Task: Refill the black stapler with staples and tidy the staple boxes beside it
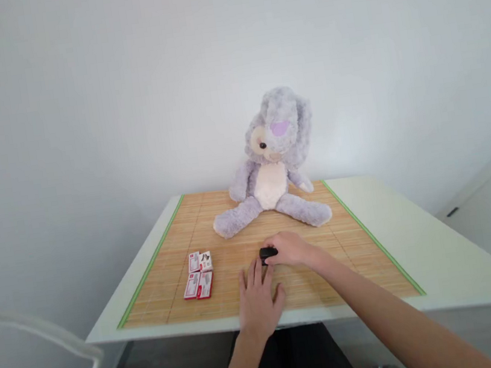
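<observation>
My right hand (287, 247) is closed on the right end of a small black object (267, 253) that looks like a compact stapler, low over the bamboo mat (232, 253). Its fingers cover part of it, so its full shape is hidden. Flat on the mat just in front lies my left hand (259, 301), open, fingers apart, its fingertips at or near the object's lower left side; whether they touch it I cannot tell. Off to the left, several small red-and-white boxes (198, 276) lie grouped together, some with printed labels and one with a dark picture.
A plush rabbit (269, 174), grey-lilac, sits at the back of the mat against the wall, one ear over its face. The white table (383, 219) extends beyond the mat's green edges. A white curved tube (41, 328) stands at the lower left.
</observation>
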`<act>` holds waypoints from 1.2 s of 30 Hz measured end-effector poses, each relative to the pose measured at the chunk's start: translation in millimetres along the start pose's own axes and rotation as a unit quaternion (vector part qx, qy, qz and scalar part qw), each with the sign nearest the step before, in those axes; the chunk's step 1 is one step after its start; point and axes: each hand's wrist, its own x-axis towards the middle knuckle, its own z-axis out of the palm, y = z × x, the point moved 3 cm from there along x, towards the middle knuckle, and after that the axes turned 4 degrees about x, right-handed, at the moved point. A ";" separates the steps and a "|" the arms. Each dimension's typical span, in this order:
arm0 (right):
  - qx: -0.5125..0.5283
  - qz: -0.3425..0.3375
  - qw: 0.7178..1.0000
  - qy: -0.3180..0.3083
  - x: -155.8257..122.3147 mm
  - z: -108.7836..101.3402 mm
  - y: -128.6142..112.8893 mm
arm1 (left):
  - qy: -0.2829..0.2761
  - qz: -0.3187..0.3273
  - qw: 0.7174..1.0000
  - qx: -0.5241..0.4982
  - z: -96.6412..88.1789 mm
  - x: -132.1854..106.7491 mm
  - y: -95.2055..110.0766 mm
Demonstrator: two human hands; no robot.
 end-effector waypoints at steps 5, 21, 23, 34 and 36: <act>0.025 -0.030 0.999 0.002 16.6 -2.8 -8.7 | 0.000 -0.008 1.000 -0.004 -3.4 0.8 1.7; 0.314 0.059 0.941 0.116 -96.3 -35.1 93.8 | -0.002 -0.015 0.998 -0.059 -8.8 1.8 2.2; 0.385 0.091 0.910 0.122 -107.8 -20.8 111.1 | 0.000 -0.016 0.998 -0.058 -8.0 1.8 2.0; 0.534 0.157 0.808 0.191 -125.9 40.3 131.9 | 0.015 -0.008 0.999 -0.027 -6.0 0.1 1.2; 0.538 0.151 0.800 0.217 -125.3 47.4 129.9 | 0.021 -0.005 0.999 -0.023 -6.0 -0.6 0.0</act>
